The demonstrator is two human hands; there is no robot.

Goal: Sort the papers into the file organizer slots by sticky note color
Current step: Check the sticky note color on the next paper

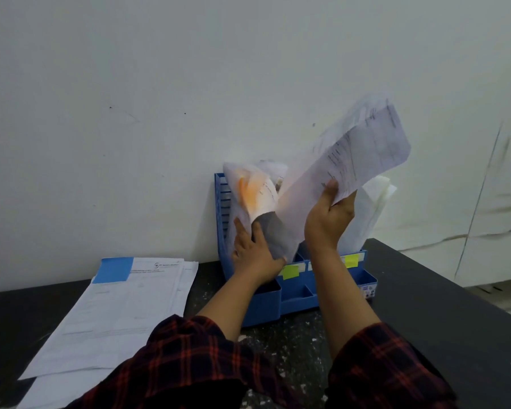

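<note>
Above the blue file organizer [295,287], the right hand [328,219] pinches a blurred paper sheet [345,160] raised over its slots, while the left hand [255,252], fingers spread, presses filed papers [254,187] aside.

Motion blurs the raised sheet [354,154]; print unreadable.

1. Letterhead with round logo on top sheet of stack [121,302]: blurred, starts with what looks like "PT", rest not legible.
2. Printed lines on sheet [351,154] held up in right hand [328,219]: smeared by motion, unreadable.
3. Handwritten scrawl on paper [257,193] in organizer [266,302]: not legible.
4. Small sticker [368,290] on organizer's right front corner: too small to read.
5. Yellow notes [290,271] on organizer's dividers: blank.
</note>
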